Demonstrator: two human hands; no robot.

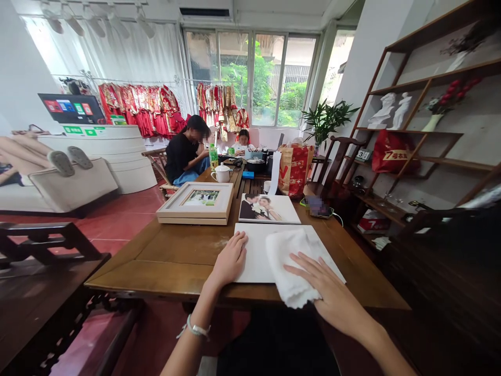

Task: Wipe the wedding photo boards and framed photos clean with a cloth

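**Head view: both hands flat on a white board and a cloth**

The left hand lies palm down on the left edge of a white board, which rests flat on the near part of the wooden surface. Its fingers are stretched out and close together, pressing on the board and holding nothing.

The right hand lies palm down on a white cloth. Its fingers are spread wide over the cloth and not curled round it. The cloth is crumpled and covers the right half of the board, with its near end hanging over the board's front edge.

Just beyond the board lies a photo print of a couple, flat and near the board's far edge. To the left of the print sits a framed picture in a pale frame, also flat. To the right of the print lies a phone with a cable leading off it.

Further along the surface stand a white teapot, a green bottle and a red bag. A person in a black top sits at the far left side, well apart from the hands. A wooden shelf stands on the right.
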